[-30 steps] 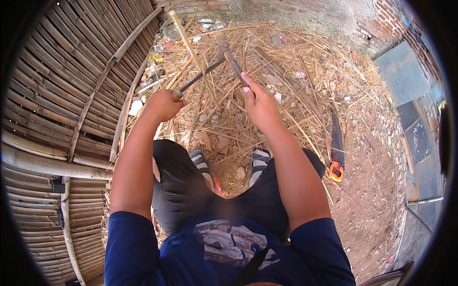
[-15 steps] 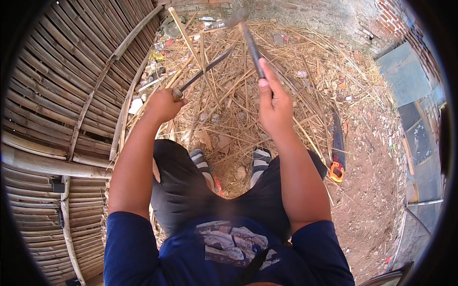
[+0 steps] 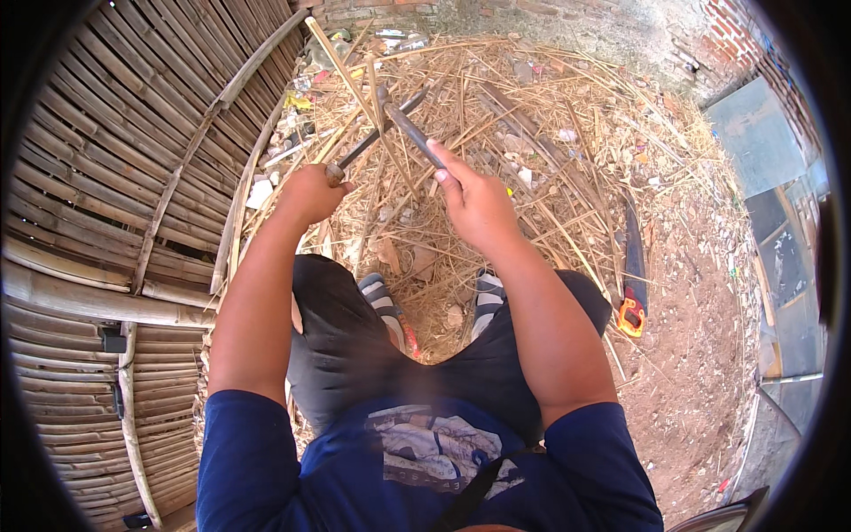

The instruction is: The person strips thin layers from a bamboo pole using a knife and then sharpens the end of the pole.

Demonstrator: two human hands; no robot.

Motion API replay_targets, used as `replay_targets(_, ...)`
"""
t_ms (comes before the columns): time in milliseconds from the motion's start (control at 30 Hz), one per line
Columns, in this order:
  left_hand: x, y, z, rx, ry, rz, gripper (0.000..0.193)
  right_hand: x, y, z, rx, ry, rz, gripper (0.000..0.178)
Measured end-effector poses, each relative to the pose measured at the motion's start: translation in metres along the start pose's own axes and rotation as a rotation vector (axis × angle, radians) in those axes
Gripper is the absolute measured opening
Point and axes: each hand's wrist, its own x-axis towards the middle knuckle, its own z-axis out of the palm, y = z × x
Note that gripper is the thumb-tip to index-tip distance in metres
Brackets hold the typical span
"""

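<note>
My left hand (image 3: 312, 193) is closed round the short wooden handle of a machete (image 3: 365, 144), whose dark, narrow blade points away to the far right. A hammer (image 3: 411, 133) is gripped in my right hand (image 3: 479, 206), forefinger stretched along its dark handle. The hammer's head lies over the machete blade; whether they touch I cannot tell. Thin bamboo strips (image 3: 344, 71) rise beside and across the blade near the hammer head. How the blade meets these strips is partly hidden by the hammer.
Straw and split bamboo scraps (image 3: 532, 115) litter the ground round my feet. A handsaw (image 3: 632, 266) with an orange handle lies right of my knee. A bamboo slat wall (image 3: 142, 151) rises at the left, a brick wall (image 3: 612, 35) at the back. Flat grey panels (image 3: 762, 142) lean at the right.
The hammer has swung down and left, its head coming from beyond the blade to lie over it. My right hand moved left and nearer; my left hand kept its hold on the machete.
</note>
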Motion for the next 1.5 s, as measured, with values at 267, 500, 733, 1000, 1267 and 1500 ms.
replay_targets(267, 0.003, 0.004, 0.002, 0.004, -0.032, 0.012, 0.049, -0.006, 0.004, 0.0, 0.136, 0.176, -0.149, 0.046)
replay_targets(500, 0.008, -0.009, 0.0, 0.018, -0.055, 0.001, 0.055, 0.007, 0.012, 0.024, -0.064, 0.024, 0.03, 0.045)
replay_targets(733, 0.006, -0.001, 0.009, 0.029, -0.028, 0.008, 0.049, 0.009, -0.003, -0.002, 0.235, 0.46, -0.299, 0.048)
replay_targets(1000, 0.018, 0.012, 0.01, 0.073, -0.083, 0.048, 0.051, 0.01, 0.024, 0.032, -0.183, -0.07, 0.08, 0.047)
replay_targets(1267, 0.029, 0.016, 0.028, 0.003, -0.028, 0.092, 0.048, 0.021, 0.011, 0.005, 0.414, 0.051, 0.278, 0.053)
replay_targets(1500, 0.059, 0.03, 0.012, 0.036, -0.152, 0.105, 0.051, 0.046, -0.022, -0.055, 0.856, 0.177, 0.066, 0.031)
